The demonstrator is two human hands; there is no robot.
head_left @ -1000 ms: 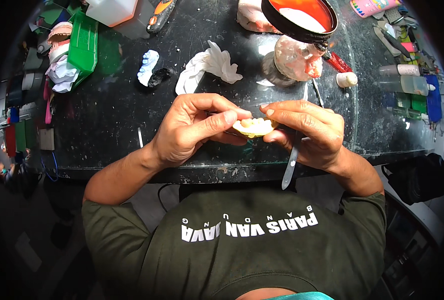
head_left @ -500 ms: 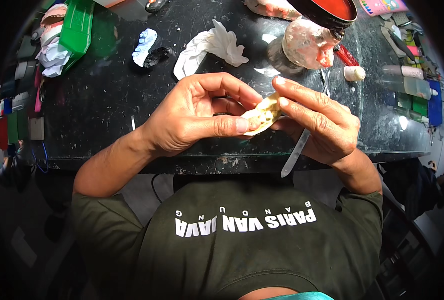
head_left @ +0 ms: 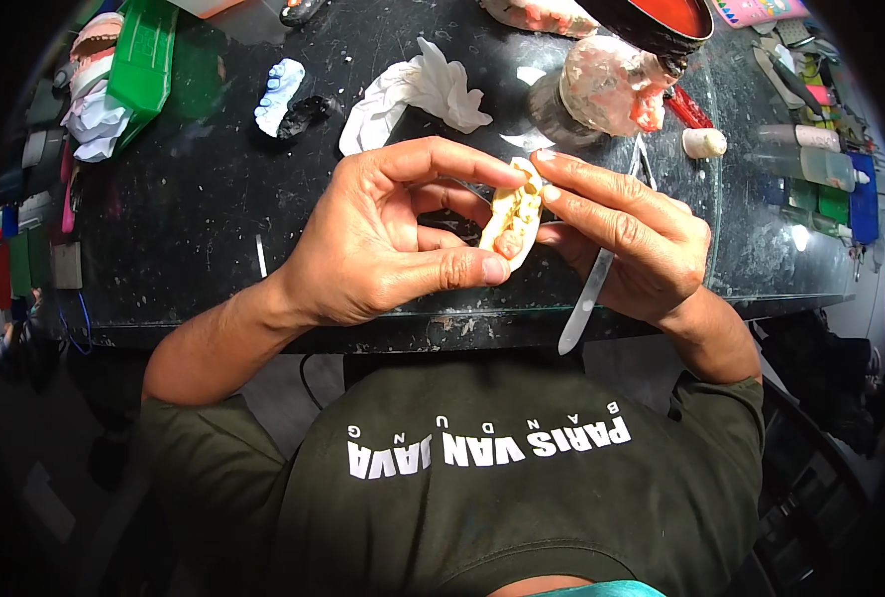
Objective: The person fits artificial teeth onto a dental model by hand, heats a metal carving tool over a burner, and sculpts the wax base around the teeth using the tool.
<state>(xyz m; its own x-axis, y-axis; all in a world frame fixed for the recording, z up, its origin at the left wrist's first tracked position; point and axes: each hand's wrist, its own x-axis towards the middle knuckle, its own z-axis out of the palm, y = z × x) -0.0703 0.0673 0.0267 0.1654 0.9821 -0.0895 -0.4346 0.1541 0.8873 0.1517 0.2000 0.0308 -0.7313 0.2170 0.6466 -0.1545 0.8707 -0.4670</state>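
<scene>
A small yellow dental cast with tooth shapes (head_left: 510, 221) is held above the table's front edge. My left hand (head_left: 373, 234) pinches it, with the thumb at its near end and the forefinger at its far end. My right hand (head_left: 647, 234) touches the cast's right side with its fingertips. Held in that same hand is a flat metal spatula (head_left: 587, 303), whose rounded end points toward my body. Its other end shows beyond the fingers. The right thumb is partly hidden behind the cast and fingers.
Beyond my hands lie crumpled white tissue (head_left: 418, 95), a pale blue dental cast (head_left: 279, 98) and a black lump (head_left: 305, 116). A round red-filled pan (head_left: 666, 18) stands over a wax-crusted base (head_left: 607, 85). A green box (head_left: 146, 75) stands left; tools and bottles (head_left: 811, 164) line the right.
My hands have turned the yellow cast more upright, its far end now pointing away from me. The right fingertips stay against it, and the spatula has barely shifted.
</scene>
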